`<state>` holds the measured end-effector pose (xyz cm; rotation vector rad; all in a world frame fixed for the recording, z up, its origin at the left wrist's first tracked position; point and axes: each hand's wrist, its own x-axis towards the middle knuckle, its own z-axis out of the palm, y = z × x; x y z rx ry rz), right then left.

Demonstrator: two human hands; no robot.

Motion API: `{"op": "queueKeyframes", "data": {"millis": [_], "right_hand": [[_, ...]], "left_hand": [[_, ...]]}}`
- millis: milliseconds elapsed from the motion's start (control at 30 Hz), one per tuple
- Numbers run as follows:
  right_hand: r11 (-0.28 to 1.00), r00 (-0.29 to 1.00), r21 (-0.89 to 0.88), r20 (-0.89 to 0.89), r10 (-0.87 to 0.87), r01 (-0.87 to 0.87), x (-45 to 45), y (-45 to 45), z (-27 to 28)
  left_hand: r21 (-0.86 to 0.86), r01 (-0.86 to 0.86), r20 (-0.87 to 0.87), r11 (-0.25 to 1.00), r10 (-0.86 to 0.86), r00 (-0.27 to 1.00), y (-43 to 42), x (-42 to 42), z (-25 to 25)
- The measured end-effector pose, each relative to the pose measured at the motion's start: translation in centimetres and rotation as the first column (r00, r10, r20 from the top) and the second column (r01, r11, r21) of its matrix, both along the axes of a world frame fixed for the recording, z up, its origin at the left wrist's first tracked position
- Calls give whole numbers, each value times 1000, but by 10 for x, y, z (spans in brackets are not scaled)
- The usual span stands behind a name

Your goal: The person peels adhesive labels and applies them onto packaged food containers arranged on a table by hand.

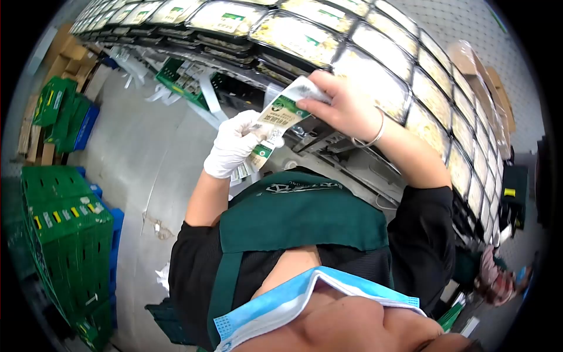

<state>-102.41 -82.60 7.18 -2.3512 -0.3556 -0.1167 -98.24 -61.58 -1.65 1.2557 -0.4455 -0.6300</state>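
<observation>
So I'd say things are sitting somewhere midway here, going purely by the trays [375,82]. The ones toward the far left are wearing green-and-white labels [231,22] on top, while plenty along the right side are showing just pale food under film, with no label I'm managing to spot. Glare is washing some of them out, so I'm not swearing to it.

The label strip [282,112] is hanging between the two hands, over the near edge of the trays, and it's carrying several printed labels, so it's clearly not used up. The left hand [230,145], in a white glove, is pinching it lower down, with a tail of strip dangling below. The right hand [346,108], bare with a bracelet [381,130] at the wrist, is gripping the other end between thumb and finger.

As for writing: the strip is showing a green band, a round dark logo and what's looking like a barcode, but the small print isn't coming through. The green apron [305,220] is bearing pale lettering that I'm failing to read reliably. On the near left, the green crates [67,252] are sporting yellow and white stickers [57,217], also too tiny to make out.
</observation>
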Motion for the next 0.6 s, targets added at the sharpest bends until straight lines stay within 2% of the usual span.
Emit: {"op": "queueKeyframes", "data": {"millis": [33, 100, 133, 167, 200, 233, 267, 300, 333, 367, 400, 433, 500, 533, 600], "right_hand": [[1000, 1000, -17, -4, -14, 14, -12, 1, -3], [1000, 998, -5, -47, -31, 30, -35, 6, -7], [999, 998, 33, -45, -33, 34, -45, 9, -13], [997, 999, 73, -40, -36, 39, -54, 11, -17], [998, 993, -5, -99, -67, 67, -62, 11, -14], [989, 993, -100, -40, -114, 110, -69, 9, -14], [986, 991, -100, 5, -130, 130, -75, 3, -15], [984, 989, -100, 51, -142, 147, -79, -6, -15], [960, 965, -157, 162, -206, 231, -77, -19, -14], [920, 925, -111, 97, -367, 376, -72, -36, -7], [890, 890, -13, -11, -457, 456, -60, -63, 8], [921, 925, 85, -29, -380, 381, -47, -99, 12], [965, 944, 123, -267, -194, 233, -51, -101, 13], [977, 933, 168, -354, -65, 131, -65, -81, 14], [989, 938, -18, -320, 133, -147, -78, -67, 6]], "left_hand": [[153, 29, 25, 988, -33, 999, 1, -4, 0], [225, 28, 206, 974, -75, 976, -9, -16, 9], [-13, -63, 181, 998, 65, 981, -25, -33, 23], [-156, -78, -17, 985, 76, 997, -39, -43, 27], [-78, -119, 93, 990, 126, 988, -42, -50, 26], [-7, -172, 207, 985, 169, 964, -46, -56, 22], [-11, -227, 391, 974, 214, 895, -50, -57, 10], [-83, -248, 260, 965, 261, 930, -54, -62, 4], [-94, -201, 132, 975, 212, 968, -56, -68, 4], [-108, -156, 2, 982, 157, 988, -57, -70, 5], [-70, -145, 40, 987, 148, 988, -58, -71, 0], [-70, -151, 39, 986, 154, 987, -62, -72, 1], [-174, -186, 26, 967, 193, 981, -75, -73, 7], [-150, -193, 49, 970, 202, 978, -84, -75, 7], [-79, -218, 211, 973, 230, 950, -100, -82, 11]]}}
